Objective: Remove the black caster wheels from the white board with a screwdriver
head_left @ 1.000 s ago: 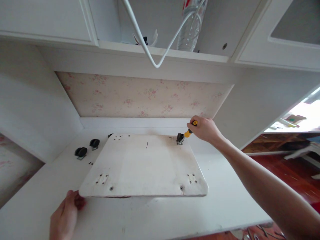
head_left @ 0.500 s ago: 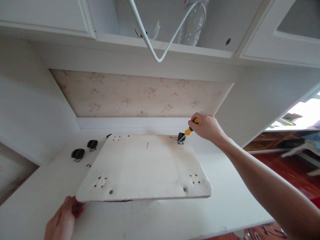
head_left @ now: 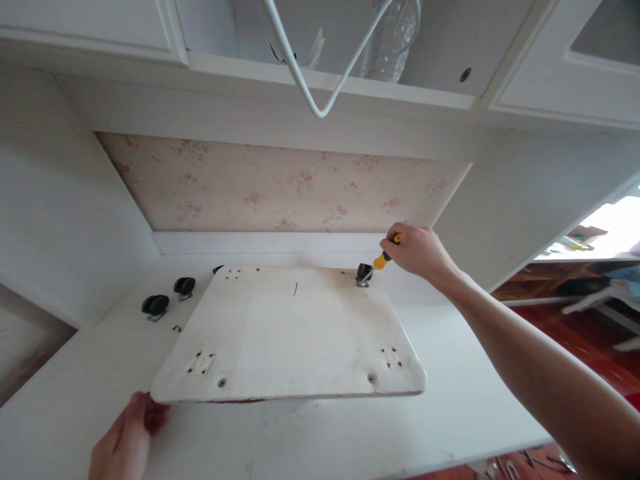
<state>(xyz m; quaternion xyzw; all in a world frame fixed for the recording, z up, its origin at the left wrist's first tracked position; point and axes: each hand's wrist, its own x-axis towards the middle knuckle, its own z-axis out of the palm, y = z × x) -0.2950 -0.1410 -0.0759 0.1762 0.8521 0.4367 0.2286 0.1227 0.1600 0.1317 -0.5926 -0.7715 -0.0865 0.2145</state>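
Note:
A worn white board (head_left: 295, 333) with screw holes at its corners lies flat on a white desk (head_left: 465, 407). My left hand (head_left: 127, 440) grips the board's near left corner, fingers curled under the edge. My right hand (head_left: 417, 252) is closed round a yellow-handled screwdriver (head_left: 383, 259), whose tip meets a black caster wheel (head_left: 363, 273) fixed at the board's far right corner.
Two loose black caster wheels (head_left: 155, 305) (head_left: 184, 286) and small screws (head_left: 177, 328) lie on the desk left of the board. A white wire hanger (head_left: 320, 73) and a clear plastic bottle (head_left: 393, 40) hang above, by the cupboard shelf. Floral wallpaper backs the desk.
The view has shifted slightly; the board's near edge sits a little further right. My right hand stays at the caster with the screwdriver, and my left hand keeps its hold on the corner.

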